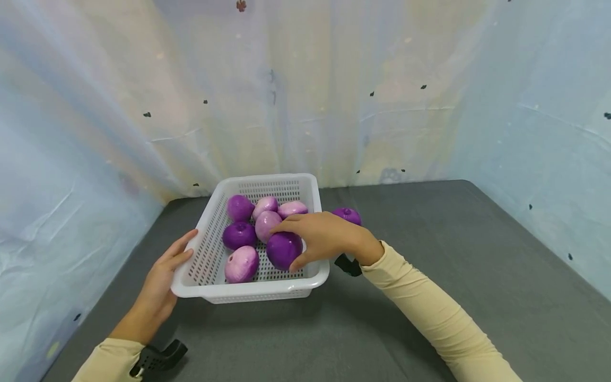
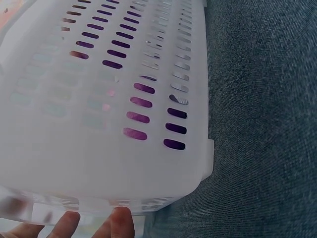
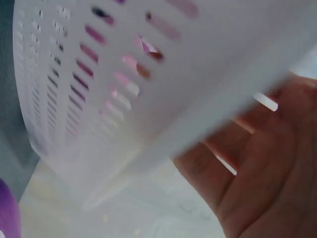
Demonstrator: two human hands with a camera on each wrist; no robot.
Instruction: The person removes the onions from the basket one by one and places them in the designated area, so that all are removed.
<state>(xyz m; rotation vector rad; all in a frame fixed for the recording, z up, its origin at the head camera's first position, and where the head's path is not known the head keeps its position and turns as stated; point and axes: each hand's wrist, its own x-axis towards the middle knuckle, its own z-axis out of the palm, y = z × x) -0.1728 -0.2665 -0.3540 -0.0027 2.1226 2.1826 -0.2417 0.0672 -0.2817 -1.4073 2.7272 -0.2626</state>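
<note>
A white plastic basket (image 1: 260, 289) with slotted walls holds several onions, some deep purple and some pale pink-purple. My right hand (image 1: 329, 233) reaches over its right rim and grips a dark purple onion (image 1: 282, 251), thumb on the near side and fingers over the top. In the right wrist view the basket wall hides that onion from sight. My left hand (image 1: 159, 284) holds the basket's left rim. Its fingertips (image 2: 121, 220) show at the rim in the left wrist view. Near the held onion lies a pale onion (image 1: 241, 264).
Another dark purple onion (image 1: 347, 215) sits on the grey cloth-covered table (image 1: 429, 239), just right of the basket and partly behind my right wrist. Pale patterned sheeting (image 1: 305, 106) hangs behind the table and along both sides.
</note>
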